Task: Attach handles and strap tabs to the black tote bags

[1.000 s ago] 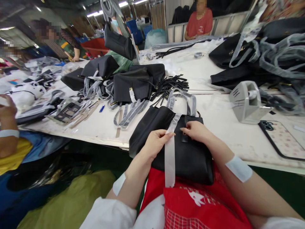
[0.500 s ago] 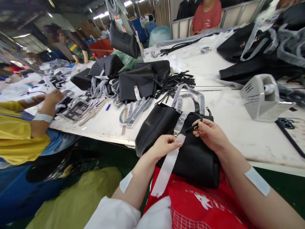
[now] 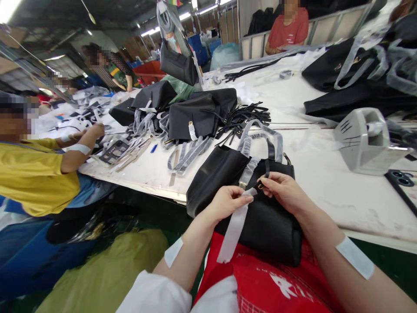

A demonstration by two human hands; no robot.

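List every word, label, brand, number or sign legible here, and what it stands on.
No text reads with certainty.
Pale grey, angular tape dispenser: slanted black strokes, perhaps "HH"; unsure.
Red cloth on the wearer's lap: white lettering beside a white emblem, creased, unreadable.
Red short-sleeved shirt across the table: white print, too blurred.
Dark rectangular printed panel: too small.

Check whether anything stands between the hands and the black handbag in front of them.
Nothing visible blocks the right hand from the black handbag; it pinches a thin black strap over the bag's front. The left hand pinches a white strip, which hangs in front of the bag, partly between the two.
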